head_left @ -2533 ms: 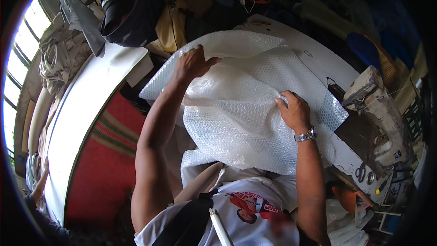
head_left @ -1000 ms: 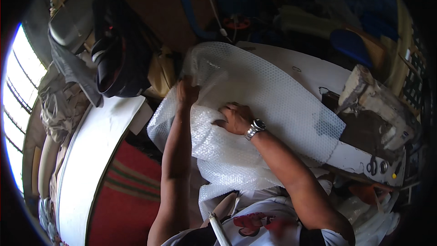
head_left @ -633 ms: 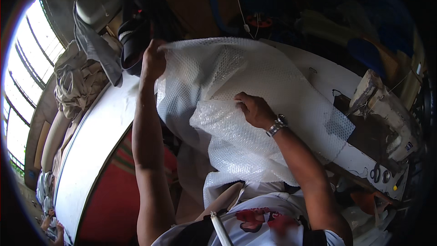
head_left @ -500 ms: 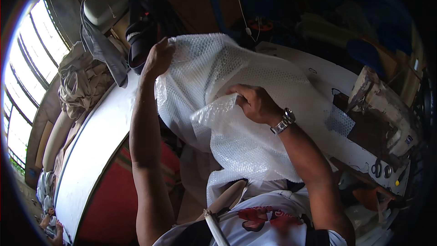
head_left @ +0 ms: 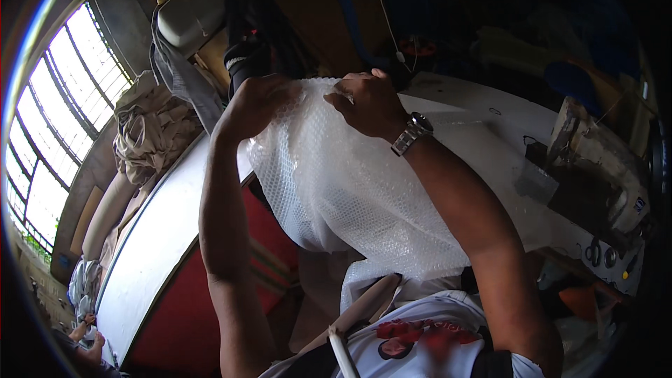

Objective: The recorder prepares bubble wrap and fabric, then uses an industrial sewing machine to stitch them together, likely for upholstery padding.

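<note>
A large sheet of clear bubble wrap (head_left: 329, 182) hangs between my arms, draping toward my lap and spreading right over the table. At its top left edge my left hand (head_left: 259, 105) is closed on it, the fingertips partly hidden. My right hand (head_left: 367, 105), with a metal watch (head_left: 413, 133) on the wrist, pinches the same upper edge a short way to the right. Between the two hands a short stretch of the edge is held up.
An old sewing machine (head_left: 595, 161) stands on the white table (head_left: 483, 98) at right. Scissors (head_left: 593, 252) lie near its corner. A curved white tabletop (head_left: 157, 227) runs along the left, with crumpled beige cloth (head_left: 150, 126) beyond. Another person's hands (head_left: 91, 339) show at lower left.
My right hand has moved up and left from the middle of the sheet to its top edge, near my left hand. The view has shifted slightly.
</note>
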A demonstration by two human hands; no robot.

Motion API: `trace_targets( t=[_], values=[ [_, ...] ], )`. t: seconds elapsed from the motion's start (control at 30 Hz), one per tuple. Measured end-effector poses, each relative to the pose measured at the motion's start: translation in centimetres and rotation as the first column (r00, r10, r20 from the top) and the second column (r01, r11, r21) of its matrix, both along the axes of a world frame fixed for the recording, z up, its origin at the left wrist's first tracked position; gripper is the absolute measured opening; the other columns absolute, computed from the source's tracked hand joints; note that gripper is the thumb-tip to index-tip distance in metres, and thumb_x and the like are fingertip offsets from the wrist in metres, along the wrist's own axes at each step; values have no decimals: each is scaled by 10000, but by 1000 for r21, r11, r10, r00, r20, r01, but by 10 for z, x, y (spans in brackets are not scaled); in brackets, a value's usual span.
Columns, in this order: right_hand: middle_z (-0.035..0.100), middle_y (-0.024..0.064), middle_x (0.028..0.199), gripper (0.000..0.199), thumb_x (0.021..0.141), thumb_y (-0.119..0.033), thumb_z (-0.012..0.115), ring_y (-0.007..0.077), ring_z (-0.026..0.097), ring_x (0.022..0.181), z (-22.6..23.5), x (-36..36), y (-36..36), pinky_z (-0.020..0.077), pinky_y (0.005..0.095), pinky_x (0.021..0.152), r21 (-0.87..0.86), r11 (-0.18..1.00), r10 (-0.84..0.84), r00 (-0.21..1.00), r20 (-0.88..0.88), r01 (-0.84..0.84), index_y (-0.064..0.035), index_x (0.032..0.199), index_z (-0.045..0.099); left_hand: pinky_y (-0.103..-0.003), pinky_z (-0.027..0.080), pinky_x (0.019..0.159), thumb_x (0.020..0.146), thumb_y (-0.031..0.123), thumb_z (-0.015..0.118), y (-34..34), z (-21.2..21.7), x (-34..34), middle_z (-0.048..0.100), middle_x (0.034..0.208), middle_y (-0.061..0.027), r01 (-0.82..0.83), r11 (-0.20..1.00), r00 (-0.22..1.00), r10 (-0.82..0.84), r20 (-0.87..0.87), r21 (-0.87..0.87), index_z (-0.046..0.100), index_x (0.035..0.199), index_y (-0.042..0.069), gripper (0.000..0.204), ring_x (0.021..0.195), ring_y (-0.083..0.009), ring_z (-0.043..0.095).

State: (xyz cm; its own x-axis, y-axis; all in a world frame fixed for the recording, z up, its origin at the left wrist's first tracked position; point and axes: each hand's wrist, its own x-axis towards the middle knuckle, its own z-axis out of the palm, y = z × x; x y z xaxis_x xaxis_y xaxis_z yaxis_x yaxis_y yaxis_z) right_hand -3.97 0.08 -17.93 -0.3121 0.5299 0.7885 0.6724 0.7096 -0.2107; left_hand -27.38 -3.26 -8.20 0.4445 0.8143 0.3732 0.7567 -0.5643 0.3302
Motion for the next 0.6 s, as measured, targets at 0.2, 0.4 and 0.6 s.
trace_targets(
  t=[0.2, 0.4, 0.6],
  values=[
    [688, 135, 760, 310, 928, -321, 659, 280, 664, 637, -12, -10, 7, 498, 441, 717, 188, 976, -80, 980, -183, 114, -50, 778, 682, -408, 544, 896, 895, 263, 739, -39, -28, 38, 706, 1115, -234, -155, 929, 956, 227, -186, 336, 608, 1309, 2, 507, 1003, -339, 707],
    [680, 44, 1091, 297, 779, -404, 813, 234, 589, 1144, -35, 42, -21, 363, 462, 1030, -253, 966, -25, 989, 143, 61, -184, 971, 760, -460, 524, 912, 976, 232, 614, -3, -31, -34, 683, 1140, -269, -309, 787, 930, 367, -3, 534, 630, 1246, -18, 368, 1069, -419, 666],
    [452, 132, 1532, 333, 780, -289, 791, 357, 392, 1411, -105, 148, -17, 288, 562, 1142, -238, 919, -255, 934, 249, 314, -250, 1111, 771, -474, 535, 883, 963, 212, 609, 22, 30, -94, 692, 1093, -249, -260, 495, 903, 428, 27, 829, 648, 1142, 5, 277, 1023, -426, 670]
  ],
)
